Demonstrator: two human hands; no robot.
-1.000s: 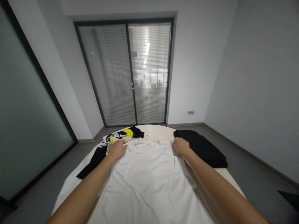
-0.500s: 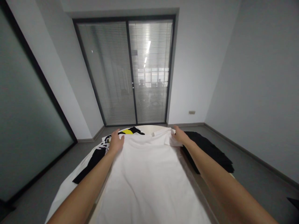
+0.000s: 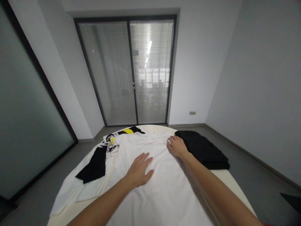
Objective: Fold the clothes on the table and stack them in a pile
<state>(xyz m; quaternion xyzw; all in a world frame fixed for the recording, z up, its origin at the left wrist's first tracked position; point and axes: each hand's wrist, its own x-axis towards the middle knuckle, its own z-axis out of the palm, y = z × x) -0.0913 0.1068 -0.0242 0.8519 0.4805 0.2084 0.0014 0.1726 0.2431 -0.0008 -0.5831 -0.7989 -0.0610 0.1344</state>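
A white T-shirt [image 3: 157,191] lies spread out, its collar toward the far side of the table. My left hand [image 3: 140,169] rests over the middle of its chest with fingers apart. At the shirt's far right shoulder is my right hand [image 3: 176,145], palm down on the cloth, fingers stretched forward. Neither hand pinches the fabric. Just right of my right hand sits a folded stack of black clothing [image 3: 202,147].
The pale table [image 3: 232,183] has a rounded far edge. On its left lies another white garment [image 3: 72,185] with black parts and a black, white and yellow print. Beyond stands a glass door with blinds [image 3: 150,94]; walls flank both sides.
My left hand has left the far left shoulder and come nearer, onto the chest. My right hand has let go of the right shoulder and flattened there. The shirt now lies lower.
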